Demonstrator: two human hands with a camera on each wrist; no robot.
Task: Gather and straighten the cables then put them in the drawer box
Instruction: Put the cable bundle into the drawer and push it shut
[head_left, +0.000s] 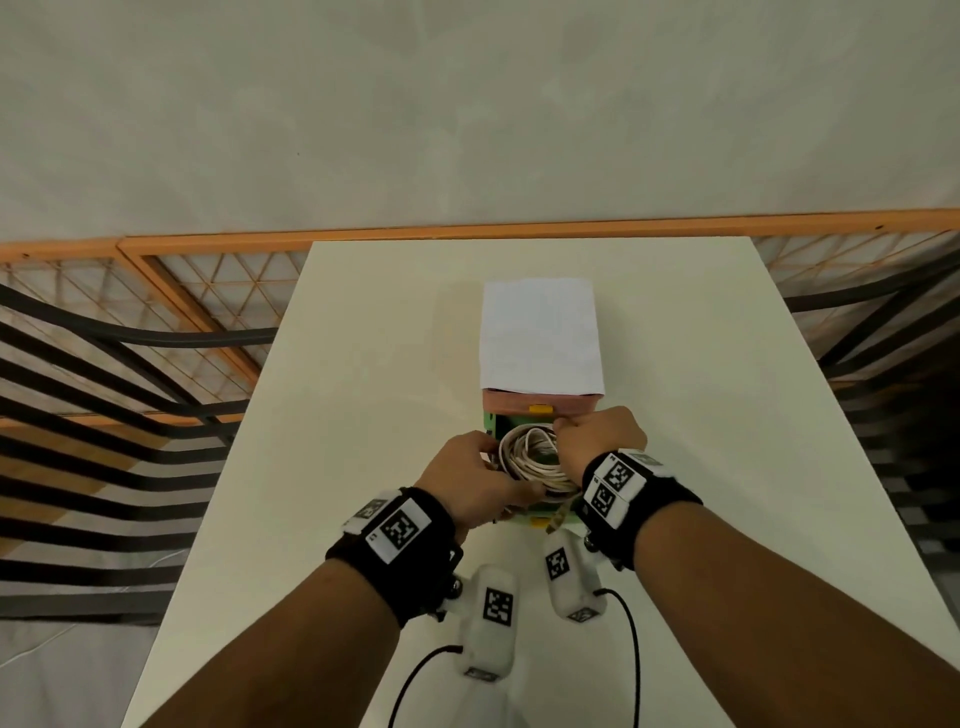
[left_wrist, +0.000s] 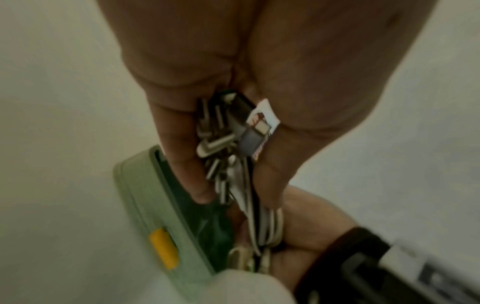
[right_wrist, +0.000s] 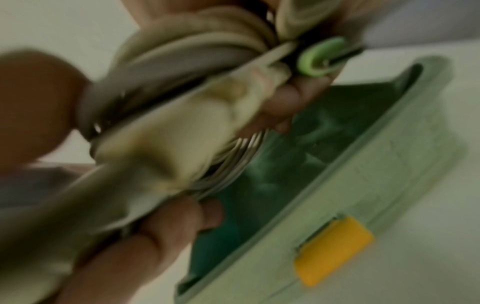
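Note:
A coiled bundle of white and grey cables hangs over the pulled-out green drawer of the drawer box. My left hand grips the bundle's left side, and in the left wrist view its fingers pinch several cable plugs above the drawer's rim. My right hand grips the right side. The blurred right wrist view shows the cable coil in its fingers over the dark green drawer inside. The bundle's lower part is hidden by my hands.
The drawer box has a white top, a pink upper drawer with a yellow handle, and stands mid-table. The white table has bare surface left and right. An orange frame with black slats lies beyond the table's left edge.

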